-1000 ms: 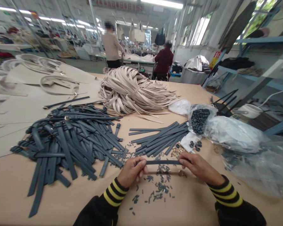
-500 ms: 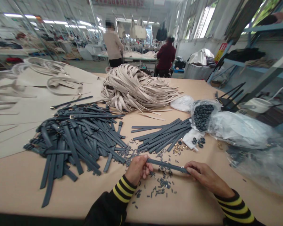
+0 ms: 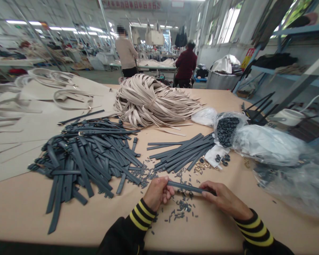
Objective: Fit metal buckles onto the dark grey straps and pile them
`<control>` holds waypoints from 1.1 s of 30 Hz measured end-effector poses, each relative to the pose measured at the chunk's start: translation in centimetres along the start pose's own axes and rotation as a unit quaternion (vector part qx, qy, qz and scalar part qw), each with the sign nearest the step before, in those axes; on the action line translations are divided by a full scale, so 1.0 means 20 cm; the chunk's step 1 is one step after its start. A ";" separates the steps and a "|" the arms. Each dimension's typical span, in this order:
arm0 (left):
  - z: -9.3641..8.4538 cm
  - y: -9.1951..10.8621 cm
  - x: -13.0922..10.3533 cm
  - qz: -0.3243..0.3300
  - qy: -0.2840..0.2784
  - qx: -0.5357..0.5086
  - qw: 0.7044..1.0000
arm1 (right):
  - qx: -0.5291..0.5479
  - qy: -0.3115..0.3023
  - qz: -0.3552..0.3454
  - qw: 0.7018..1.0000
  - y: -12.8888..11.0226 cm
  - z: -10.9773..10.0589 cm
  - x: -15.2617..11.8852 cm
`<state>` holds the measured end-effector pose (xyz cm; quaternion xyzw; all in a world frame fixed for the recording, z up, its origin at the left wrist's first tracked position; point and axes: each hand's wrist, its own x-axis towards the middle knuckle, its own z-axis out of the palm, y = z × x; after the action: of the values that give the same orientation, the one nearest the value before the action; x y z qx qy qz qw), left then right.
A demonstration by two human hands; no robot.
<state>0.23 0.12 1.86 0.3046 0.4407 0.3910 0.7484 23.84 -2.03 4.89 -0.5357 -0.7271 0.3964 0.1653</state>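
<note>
A dark blue-grey strap (image 3: 185, 186) is stretched between my two hands above the table. My left hand (image 3: 157, 193) pinches its left end between thumb and fingers, the other fingers curled. My right hand (image 3: 223, 198) is closed around the strap near its right end, whose dark tip shows just past the fingers. Small dark cut pieces (image 3: 184, 206) lie scattered on the table beneath the strap. Left of my hands is a large heap of dark straps with buckles (image 3: 87, 152). Beyond the held strap, a fan of plain dark straps (image 3: 184, 152) lies on the table.
A tied bundle of beige straps (image 3: 151, 101) lies at the back, with beige panels (image 3: 42, 117) to its left. On the right are a plastic bag of dark rings (image 3: 227, 131), gold metal fittings (image 3: 202, 164) and clear plastic bags (image 3: 271, 143). Two people stand farther off.
My right hand has slid left along the strap, toward my left hand, and now covers the metallic glint seen near that end. My left hand has hardly moved.
</note>
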 end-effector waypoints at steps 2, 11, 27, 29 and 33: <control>0.00 0.00 0.00 0.002 -0.003 0.004 1.000 | -0.010 0.006 -0.015 1.000 0.00 0.00 0.00; 0.01 -0.02 0.01 -0.007 0.002 0.042 0.999 | -0.177 0.153 -0.093 0.968 -0.03 0.18 0.06; -0.03 -0.03 0.02 -0.014 -0.017 0.110 0.994 | -0.181 0.202 -0.083 0.959 -0.12 0.33 0.15; -0.03 -0.03 0.02 -0.015 -0.025 0.116 0.993 | -0.179 0.199 -0.080 0.960 -0.13 0.33 0.15; -0.01 -0.01 0.01 -0.012 -0.015 0.107 0.994 | -0.180 0.197 -0.075 0.961 -0.13 0.32 0.15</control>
<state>0.12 0.19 1.44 0.3834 0.4728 0.3277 0.7225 16.78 -2.21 2.34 -0.5679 -0.7775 0.1322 0.2355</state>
